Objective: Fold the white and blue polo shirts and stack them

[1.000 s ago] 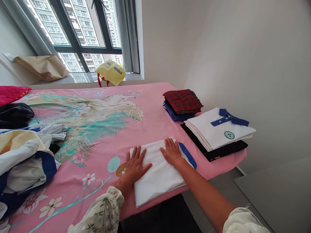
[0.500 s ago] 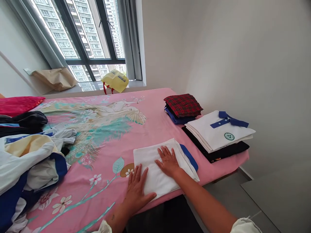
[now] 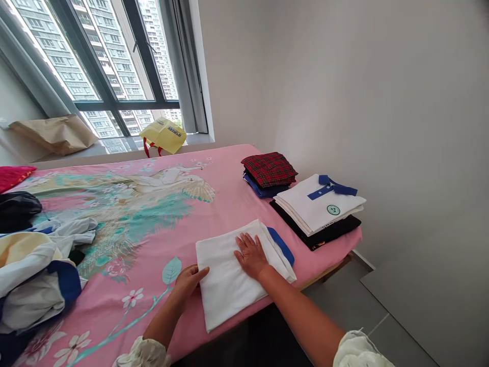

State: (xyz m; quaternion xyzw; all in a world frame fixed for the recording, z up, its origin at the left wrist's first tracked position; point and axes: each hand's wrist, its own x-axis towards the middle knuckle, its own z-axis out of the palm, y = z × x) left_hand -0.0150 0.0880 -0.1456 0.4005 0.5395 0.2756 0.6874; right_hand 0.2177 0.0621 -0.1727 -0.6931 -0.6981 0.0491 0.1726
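Observation:
A folded white garment [image 3: 225,285] with a blue collar edge showing on its right side lies near the front edge of the pink bedspread [image 3: 153,285]. My right hand [image 3: 251,255] rests flat on top of it, fingers spread. At its left edge is my left hand [image 3: 190,279], thumb over the cloth and the other fingers curled at or under the edge, partly hidden; it pinches the garment's side.
Behind to the right are a stack with a red plaid cloth [image 3: 269,169] on top and a pile topped by a white polo shirt [image 3: 321,204]. Loose clothes [image 3: 34,285] are heaped at left. A yellow bag [image 3: 163,135] and a brown paper bag [image 3: 55,133] sit by the window.
My left hand has gone from lying flat on the garment to its left edge and closed there. My right hand stays on top. The view has shifted to the right.

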